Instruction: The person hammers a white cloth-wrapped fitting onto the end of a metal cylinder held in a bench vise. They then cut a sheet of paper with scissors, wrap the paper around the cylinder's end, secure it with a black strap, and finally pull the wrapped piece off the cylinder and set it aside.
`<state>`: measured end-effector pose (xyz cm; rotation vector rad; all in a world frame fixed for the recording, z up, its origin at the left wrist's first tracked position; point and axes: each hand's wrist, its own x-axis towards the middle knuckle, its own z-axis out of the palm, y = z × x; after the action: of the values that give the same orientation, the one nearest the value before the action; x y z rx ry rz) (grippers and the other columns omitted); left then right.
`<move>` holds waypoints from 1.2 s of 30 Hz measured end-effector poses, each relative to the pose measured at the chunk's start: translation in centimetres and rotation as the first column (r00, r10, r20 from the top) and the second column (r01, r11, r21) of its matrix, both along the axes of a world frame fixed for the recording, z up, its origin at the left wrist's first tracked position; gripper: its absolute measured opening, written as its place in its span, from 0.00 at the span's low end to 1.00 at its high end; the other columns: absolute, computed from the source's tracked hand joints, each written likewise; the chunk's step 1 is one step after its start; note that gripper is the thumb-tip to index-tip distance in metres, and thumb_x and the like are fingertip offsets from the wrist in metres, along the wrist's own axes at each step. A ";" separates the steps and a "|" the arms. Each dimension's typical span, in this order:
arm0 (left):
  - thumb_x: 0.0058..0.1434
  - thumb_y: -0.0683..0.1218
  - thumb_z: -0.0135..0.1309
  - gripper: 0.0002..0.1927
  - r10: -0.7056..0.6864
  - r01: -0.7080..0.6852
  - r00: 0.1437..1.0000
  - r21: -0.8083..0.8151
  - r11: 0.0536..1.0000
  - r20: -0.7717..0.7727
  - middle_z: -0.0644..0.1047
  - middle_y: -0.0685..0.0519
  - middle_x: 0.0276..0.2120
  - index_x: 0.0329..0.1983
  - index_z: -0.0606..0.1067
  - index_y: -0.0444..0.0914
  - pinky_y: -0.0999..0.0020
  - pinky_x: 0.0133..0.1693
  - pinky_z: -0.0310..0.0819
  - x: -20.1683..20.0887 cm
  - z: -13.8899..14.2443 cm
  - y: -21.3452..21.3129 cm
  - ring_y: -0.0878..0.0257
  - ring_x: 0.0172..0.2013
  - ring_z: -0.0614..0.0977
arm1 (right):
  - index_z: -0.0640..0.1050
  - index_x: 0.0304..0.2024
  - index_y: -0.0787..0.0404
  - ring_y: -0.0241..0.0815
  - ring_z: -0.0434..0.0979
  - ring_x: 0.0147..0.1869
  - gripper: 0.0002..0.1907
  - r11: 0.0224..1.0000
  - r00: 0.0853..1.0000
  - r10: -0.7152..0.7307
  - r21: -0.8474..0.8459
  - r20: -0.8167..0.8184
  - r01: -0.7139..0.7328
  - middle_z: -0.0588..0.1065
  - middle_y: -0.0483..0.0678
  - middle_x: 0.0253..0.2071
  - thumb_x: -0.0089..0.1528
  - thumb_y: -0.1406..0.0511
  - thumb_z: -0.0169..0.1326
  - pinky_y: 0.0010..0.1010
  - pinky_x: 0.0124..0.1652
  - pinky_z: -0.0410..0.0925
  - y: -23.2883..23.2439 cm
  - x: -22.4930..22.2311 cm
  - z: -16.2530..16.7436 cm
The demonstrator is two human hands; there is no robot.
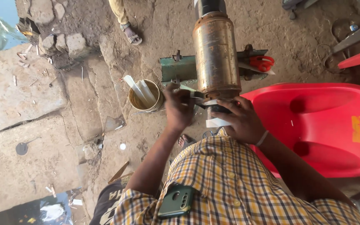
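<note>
— Start at the fingertips. What are they doing?

— The left hand [179,109] has its fingers curled narrow, pinched at the near end of the rusty metal cylinder [216,52]; whether they grip the pale strip there or only press on it, I cannot tell. The right hand [241,121] lies over the dark collar [217,108] at that same end, fingers spread and bent around it, touching the white paper strip [216,122] that hangs just below.

— And where is the cylinder itself?

— Straight ahead of the person, lengthwise away from the chest, resting across a green metal frame [179,68]. A pair of red-handled scissors [262,62] lies on the frame's right side.

— What sits around the hands?

— Just left of the left hand, a round tin [135,102] with white strips [140,89] standing in it (tilted, leaning on the rim). To the right, touching nothing the hands hold, a red plastic chair [326,125]. The ground is dirt and broken stone slabs [17,96].

— Anything closer to the camera?

— A checked yellow shirt [238,187], with a dark green phone [176,202] in its pocket. Farther off, another person's sandalled foot [131,35].
</note>
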<state>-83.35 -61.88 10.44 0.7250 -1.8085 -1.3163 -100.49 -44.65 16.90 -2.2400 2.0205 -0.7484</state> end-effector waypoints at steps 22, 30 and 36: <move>0.47 0.35 0.55 0.35 -0.081 0.267 0.931 -0.514 0.815 0.355 0.72 0.39 0.53 0.63 0.66 0.36 0.47 0.54 0.73 0.0 0.0 5.1 0.42 0.51 0.75 | 0.81 0.40 0.60 0.40 0.75 0.31 0.13 0.936 0.850 -0.351 0.166 0.393 0.310 0.76 0.48 0.34 0.57 0.61 0.66 0.34 0.31 0.70 1.4 -3.8 0.4; 0.51 0.37 0.56 0.39 -0.071 0.308 0.920 -0.597 0.740 0.386 0.72 0.42 0.54 0.69 0.65 0.45 0.47 0.49 0.75 0.6 -1.7 5.1 0.44 0.49 0.76 | 0.79 0.42 0.62 0.42 0.81 0.40 0.11 0.924 0.777 -0.312 0.366 0.546 0.114 0.76 0.47 0.38 0.61 0.63 0.62 0.34 0.40 0.74 4.8 -7.8 -10.0; 0.50 0.39 0.55 0.41 -0.028 0.433 0.811 -0.568 0.700 0.584 0.70 0.40 0.57 0.71 0.65 0.51 0.46 0.51 0.72 1.0 -1.3 4.2 0.43 0.52 0.74 | 0.80 0.47 0.62 0.36 0.73 0.36 0.13 0.890 0.487 -0.358 0.449 0.797 -0.079 0.74 0.45 0.37 0.59 0.67 0.62 0.29 0.36 0.69 4.6 -9.6 -11.1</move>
<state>-82.35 -57.71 9.18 0.4535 -2.7075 -0.4727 -110.12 -40.05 5.79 -1.0327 1.5803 -1.0263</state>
